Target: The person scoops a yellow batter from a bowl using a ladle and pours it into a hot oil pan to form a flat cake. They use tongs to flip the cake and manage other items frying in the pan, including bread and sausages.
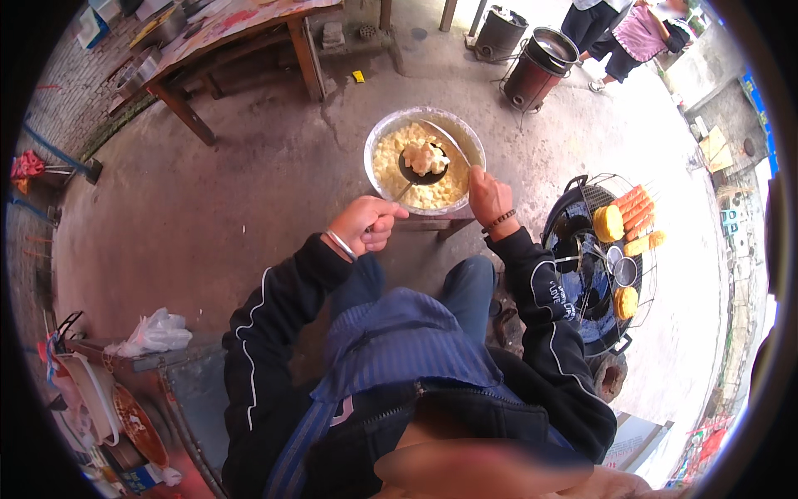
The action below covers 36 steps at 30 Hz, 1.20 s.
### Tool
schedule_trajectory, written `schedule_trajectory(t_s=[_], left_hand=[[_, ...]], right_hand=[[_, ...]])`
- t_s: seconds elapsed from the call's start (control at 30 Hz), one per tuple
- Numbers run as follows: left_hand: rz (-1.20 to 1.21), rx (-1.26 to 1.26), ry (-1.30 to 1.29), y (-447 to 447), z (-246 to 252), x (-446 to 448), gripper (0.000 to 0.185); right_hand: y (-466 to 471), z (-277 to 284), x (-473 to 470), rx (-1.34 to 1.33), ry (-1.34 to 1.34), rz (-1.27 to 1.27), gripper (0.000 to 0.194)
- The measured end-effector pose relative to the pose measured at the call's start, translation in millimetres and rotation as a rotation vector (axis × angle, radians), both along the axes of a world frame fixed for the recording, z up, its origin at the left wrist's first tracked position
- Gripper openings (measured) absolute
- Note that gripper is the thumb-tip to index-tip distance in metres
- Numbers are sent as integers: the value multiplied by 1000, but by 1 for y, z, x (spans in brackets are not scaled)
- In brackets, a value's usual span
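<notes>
A wide metal basin (479, 150) stands on a low wooden stool (430, 225) in front of my knees, filled with pale diced food in batter (389, 146). My left hand (368, 226) grips the thin handle of a round, dark ladle (430, 179), its index finger stretched along the handle. A heap of battered cubes (424, 157) fills the ladle, which is over the middle of the basin. In my right hand (491, 198), at the basin's right rim, is a long metal utensil (450, 136). It slants up to the far rim; its far end is hard to make out.
At right, a wok of dark oil (570, 227) carries a wire rack with fried sausages (634, 209), round fried cakes (608, 223) and small ladles (624, 272). Stoves (530, 84) and two people stand farther back. A wooden table (230, 40) is far left, a cart (193, 393) near left.
</notes>
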<state>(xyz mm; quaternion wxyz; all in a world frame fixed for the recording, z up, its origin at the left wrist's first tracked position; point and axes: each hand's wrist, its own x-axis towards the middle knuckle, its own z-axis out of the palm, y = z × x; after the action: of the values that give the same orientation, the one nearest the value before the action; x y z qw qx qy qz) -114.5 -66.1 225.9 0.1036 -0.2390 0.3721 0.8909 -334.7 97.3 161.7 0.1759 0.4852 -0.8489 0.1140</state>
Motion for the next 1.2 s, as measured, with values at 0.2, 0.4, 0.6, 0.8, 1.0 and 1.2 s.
schedule_trajectory(t_s=[0.2, 0.4, 0.6, 0.8, 1.0, 1.2], left_hand=[[34, -39, -32, 6, -5, -5, 19], [38, -69, -48, 7, -4, -6, 19], [33, -76, 5, 7, 0, -2, 19], [2, -133, -40, 20, 1, 2, 19], [33, -67, -5, 11, -7, -7, 17], [86, -21, -11, 7, -12, -7, 19]], right_hand=[[15, -18, 33, 214, -68, 28, 7], [23, -11, 26, -66, -284, 22, 10], [12, -39, 1, -429, -849, -93, 19], [-13, -46, -23, -478, -772, -249, 20], [-2, -43, 28, -88, -394, -172, 4], [16, -41, 40, -121, -319, -138, 3]])
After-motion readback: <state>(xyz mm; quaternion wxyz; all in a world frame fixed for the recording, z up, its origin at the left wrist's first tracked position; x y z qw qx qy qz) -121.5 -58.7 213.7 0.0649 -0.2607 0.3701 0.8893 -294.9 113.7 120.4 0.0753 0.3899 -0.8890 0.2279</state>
